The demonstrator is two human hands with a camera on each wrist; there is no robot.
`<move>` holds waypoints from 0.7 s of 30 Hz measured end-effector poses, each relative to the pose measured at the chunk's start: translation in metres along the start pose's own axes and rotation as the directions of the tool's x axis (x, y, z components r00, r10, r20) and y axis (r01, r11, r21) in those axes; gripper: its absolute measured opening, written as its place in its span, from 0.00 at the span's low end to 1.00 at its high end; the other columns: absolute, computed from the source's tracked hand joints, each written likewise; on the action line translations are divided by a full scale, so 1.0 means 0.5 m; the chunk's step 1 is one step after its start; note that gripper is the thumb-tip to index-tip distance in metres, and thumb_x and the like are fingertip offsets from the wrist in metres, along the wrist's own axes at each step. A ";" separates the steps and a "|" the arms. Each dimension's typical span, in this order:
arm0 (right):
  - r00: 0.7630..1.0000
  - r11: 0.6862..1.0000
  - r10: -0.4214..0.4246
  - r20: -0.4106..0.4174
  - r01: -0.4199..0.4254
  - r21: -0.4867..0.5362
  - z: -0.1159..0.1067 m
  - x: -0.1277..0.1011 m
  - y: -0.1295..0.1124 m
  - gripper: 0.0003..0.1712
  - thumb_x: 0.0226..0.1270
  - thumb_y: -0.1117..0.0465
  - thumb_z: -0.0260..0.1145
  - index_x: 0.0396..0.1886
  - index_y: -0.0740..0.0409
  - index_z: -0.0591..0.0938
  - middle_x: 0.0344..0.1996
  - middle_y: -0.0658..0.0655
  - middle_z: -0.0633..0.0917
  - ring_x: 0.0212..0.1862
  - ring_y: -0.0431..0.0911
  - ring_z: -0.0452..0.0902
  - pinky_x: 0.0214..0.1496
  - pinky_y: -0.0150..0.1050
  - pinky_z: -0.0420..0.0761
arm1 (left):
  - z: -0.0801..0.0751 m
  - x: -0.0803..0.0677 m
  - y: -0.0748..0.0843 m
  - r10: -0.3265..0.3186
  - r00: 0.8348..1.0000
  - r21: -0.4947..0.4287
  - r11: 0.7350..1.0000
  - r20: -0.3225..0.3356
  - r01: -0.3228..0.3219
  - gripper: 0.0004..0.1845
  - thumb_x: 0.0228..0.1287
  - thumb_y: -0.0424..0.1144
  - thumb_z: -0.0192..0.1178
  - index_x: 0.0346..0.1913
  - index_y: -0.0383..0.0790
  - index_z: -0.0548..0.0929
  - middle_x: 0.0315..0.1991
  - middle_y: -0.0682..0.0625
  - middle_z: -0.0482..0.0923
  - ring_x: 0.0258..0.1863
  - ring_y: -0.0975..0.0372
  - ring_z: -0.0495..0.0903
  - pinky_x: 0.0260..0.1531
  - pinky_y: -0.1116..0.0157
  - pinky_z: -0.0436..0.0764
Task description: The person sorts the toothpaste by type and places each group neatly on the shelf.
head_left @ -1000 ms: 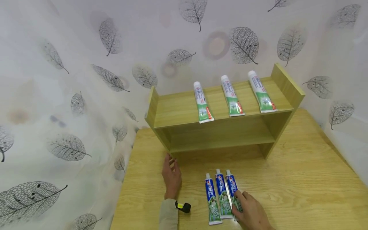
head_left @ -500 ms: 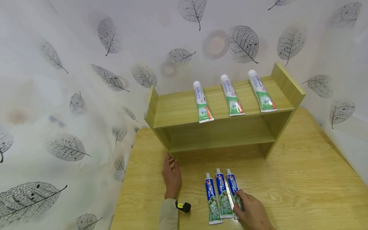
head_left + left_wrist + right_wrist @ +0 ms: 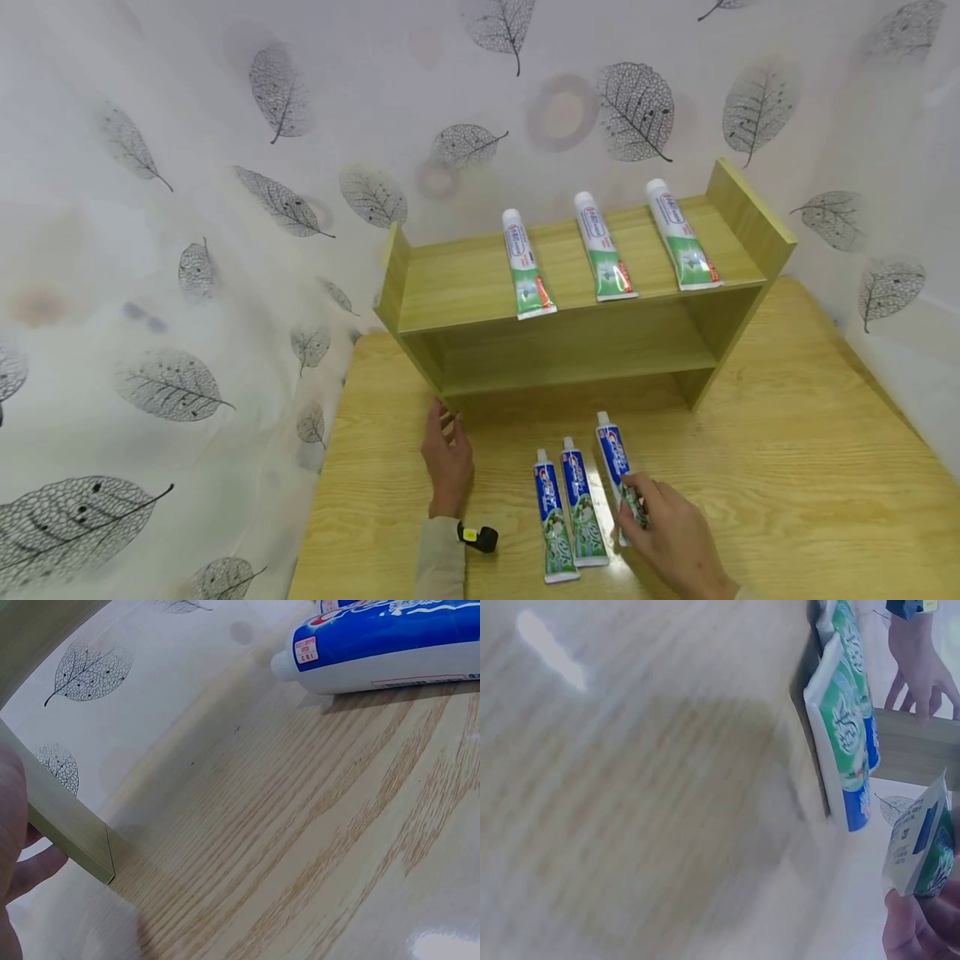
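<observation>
Nearest the camera, the right hand (image 3: 671, 542) grips the lower, crimped end of a blue-and-green toothpaste tube (image 3: 617, 454), fingers curled over it; the tube's cap end points toward the shelf and sits ahead of its neighbours. In the right wrist view the crimped end shows pinched between fingertips (image 3: 911, 926), raised off the table (image 3: 787, 483). Just to its left, two matching toothpaste tubes (image 3: 570, 512) lie side by side on the table, caps pointing away. Further left, the left hand (image 3: 447, 458) rests flat on the table, fingers relaxed and straight, fingertips touching the bottom left corner of the wooden shelf unit (image 3: 420, 300). On the shelf unit's top board, three white-and-green toothpaste tubes (image 3: 603, 248) lie well apart, caps toward the leaf-patterned wall (image 3: 225, 167).
</observation>
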State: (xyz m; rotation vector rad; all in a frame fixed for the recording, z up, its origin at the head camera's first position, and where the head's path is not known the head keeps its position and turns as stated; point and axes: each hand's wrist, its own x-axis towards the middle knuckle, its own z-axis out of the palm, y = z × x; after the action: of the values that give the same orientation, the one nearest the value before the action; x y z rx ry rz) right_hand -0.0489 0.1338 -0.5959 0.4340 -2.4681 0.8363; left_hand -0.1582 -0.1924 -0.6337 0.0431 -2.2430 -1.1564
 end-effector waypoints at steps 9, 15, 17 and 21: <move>0.998 0.999 -0.046 -0.045 0.047 0.015 -0.035 0.029 0.008 0.22 0.44 0.69 0.82 0.43 0.62 0.88 0.25 0.51 0.86 0.25 0.32 0.76 0.24 0.18 0.74 | 0.001 0.002 -0.003 -0.003 1.000 -0.012 1.000 0.009 0.003 0.23 0.81 0.28 0.59 0.74 0.36 0.76 0.56 0.34 0.87 0.51 0.40 0.91 0.43 0.44 0.94; 0.989 0.995 -0.094 -0.114 0.097 0.019 -0.060 0.057 0.018 0.13 0.53 0.65 0.73 0.40 0.63 0.88 0.25 0.53 0.86 0.24 0.36 0.78 0.23 0.20 0.77 | 0.001 0.004 -0.004 0.000 1.000 -0.018 1.000 0.020 0.000 0.23 0.83 0.29 0.59 0.75 0.36 0.75 0.56 0.34 0.87 0.52 0.41 0.91 0.43 0.45 0.94; 0.984 0.993 -0.113 -0.137 0.116 0.020 -0.067 0.065 0.020 0.12 0.57 0.63 0.70 0.39 0.64 0.88 0.26 0.55 0.87 0.24 0.37 0.78 0.22 0.21 0.78 | 0.000 0.003 -0.003 -0.001 1.000 -0.017 1.000 0.025 0.001 0.23 0.83 0.30 0.58 0.76 0.35 0.75 0.57 0.34 0.87 0.52 0.40 0.91 0.43 0.45 0.94; 0.978 0.990 -0.127 -0.168 0.135 0.034 -0.078 0.076 0.023 0.12 0.61 0.61 0.68 0.39 0.65 0.88 0.26 0.56 0.87 0.23 0.40 0.79 0.22 0.21 0.78 | -0.001 0.001 -0.005 -0.002 0.999 -0.010 1.000 0.033 0.003 0.23 0.84 0.31 0.58 0.77 0.34 0.74 0.58 0.35 0.87 0.52 0.40 0.91 0.43 0.45 0.94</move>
State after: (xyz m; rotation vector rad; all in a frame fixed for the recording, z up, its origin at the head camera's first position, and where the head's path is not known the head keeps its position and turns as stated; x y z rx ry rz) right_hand -0.0719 0.1620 -0.5539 0.5162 -2.2465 0.8395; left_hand -0.1591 -0.1942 -0.6350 0.0233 -2.2665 -1.1772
